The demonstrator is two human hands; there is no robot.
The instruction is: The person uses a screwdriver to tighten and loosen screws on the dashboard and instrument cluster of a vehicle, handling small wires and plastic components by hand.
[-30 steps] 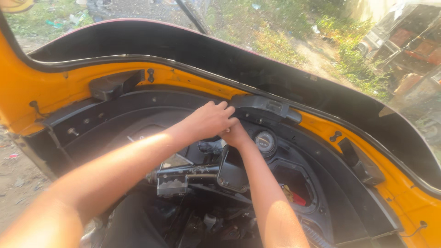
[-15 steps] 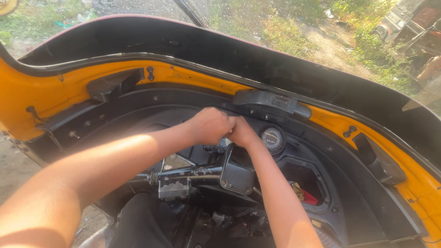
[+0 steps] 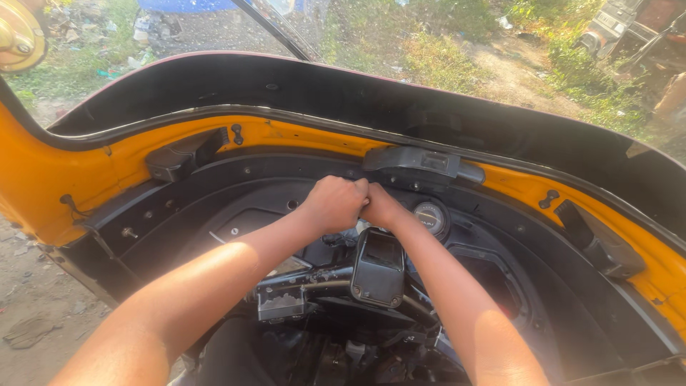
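A round gauge (image 3: pixel 431 216) with a pale dial and dark rim is set in the black dashboard (image 3: pixel 214 207), just right of the clenched hands. What is gripped between them is hidden.

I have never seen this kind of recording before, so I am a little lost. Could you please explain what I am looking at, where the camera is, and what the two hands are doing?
The camera sits on a person's head and looks down along both bare arms. The person faces the inside front of a small vehicle: an orange body panel, a black dashboard and a windscreen with grass outside. The left hand and right hand are closed into fists, pressed together below a grey housing. What they grip is hidden. Nearby are a round gauge and, lower, a black handlebar with a boxy cover.
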